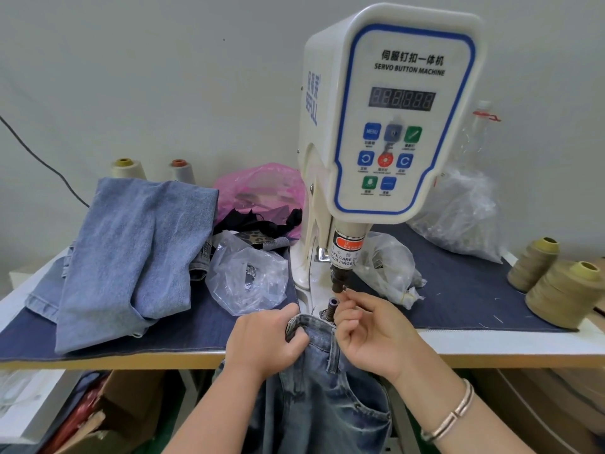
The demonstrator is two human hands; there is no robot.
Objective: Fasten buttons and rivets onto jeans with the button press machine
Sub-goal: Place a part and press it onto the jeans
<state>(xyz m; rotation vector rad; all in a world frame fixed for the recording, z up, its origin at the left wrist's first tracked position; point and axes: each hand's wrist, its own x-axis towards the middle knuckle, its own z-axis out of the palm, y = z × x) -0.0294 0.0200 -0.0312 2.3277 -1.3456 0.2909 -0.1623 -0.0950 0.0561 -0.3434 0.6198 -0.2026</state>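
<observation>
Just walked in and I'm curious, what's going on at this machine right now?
A person is working at a servo button machine. Their left hand grips the waistband of a pair of jeans at the table edge, while the right hand reaches its fingertips up to the press head, apparently placing a small part; what it is cannot be made out. The jeans are not yet under the press.

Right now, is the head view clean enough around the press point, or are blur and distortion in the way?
Head view: soft, even light with no hard shadows; wide-angle bending bows the table edge and tilts the machine; the right hand fingertips at the punch look slightly soft; the display shows no clear number; mild glare on the plastic bag.
</observation>
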